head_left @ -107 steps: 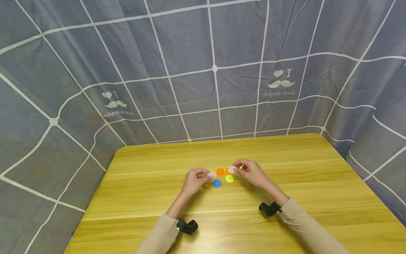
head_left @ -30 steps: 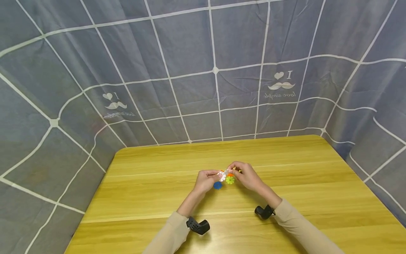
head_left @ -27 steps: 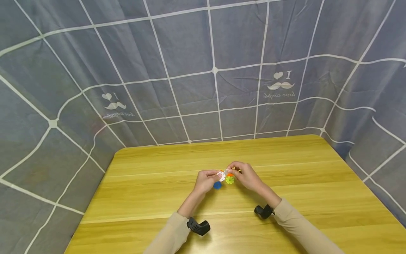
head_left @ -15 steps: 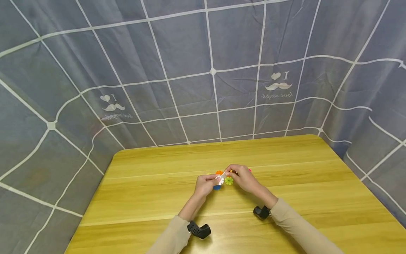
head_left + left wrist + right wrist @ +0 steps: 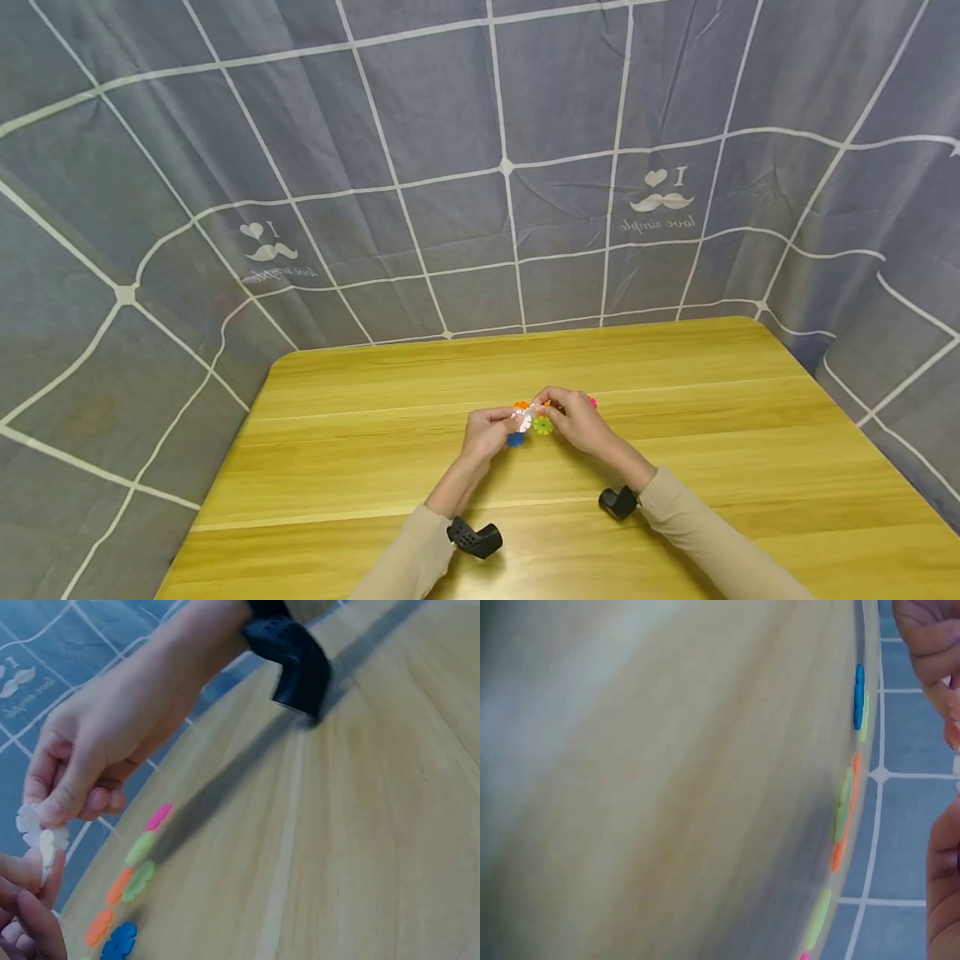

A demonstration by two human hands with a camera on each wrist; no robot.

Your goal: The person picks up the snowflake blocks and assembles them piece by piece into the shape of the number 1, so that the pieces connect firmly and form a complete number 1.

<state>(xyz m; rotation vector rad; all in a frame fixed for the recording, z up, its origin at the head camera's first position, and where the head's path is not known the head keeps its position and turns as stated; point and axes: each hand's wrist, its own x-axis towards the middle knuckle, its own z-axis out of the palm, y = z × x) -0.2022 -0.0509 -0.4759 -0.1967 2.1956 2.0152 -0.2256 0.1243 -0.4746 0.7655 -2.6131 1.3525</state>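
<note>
Over the far middle of the table, my left hand [image 5: 484,435] pinches a white notched snowflake disc [image 5: 524,422] between thumb and fingers. My right hand [image 5: 579,421] pinches a second white snowflake disc, seen as a pale disc [image 5: 28,821] in the left wrist view. The two discs meet at their edges; whether they are slotted together I cannot tell. Below the hands lie a blue disc [image 5: 120,942], a green disc [image 5: 543,426], orange discs [image 5: 99,927], a yellow-green disc [image 5: 141,847] and a pink disc [image 5: 159,817]. In the right wrist view both hands are cut off at the edge.
The wooden table [image 5: 360,467] extends around the discs, with its far edge behind them. A grey checked curtain [image 5: 450,217] hangs behind and at both sides. Black wrist cameras [image 5: 476,539] sit on both forearms.
Since the earliest frame, both hands have come together, bringing their white discs from apart into contact. Over the last second they shift only slightly; the loose discs stay on the table.
</note>
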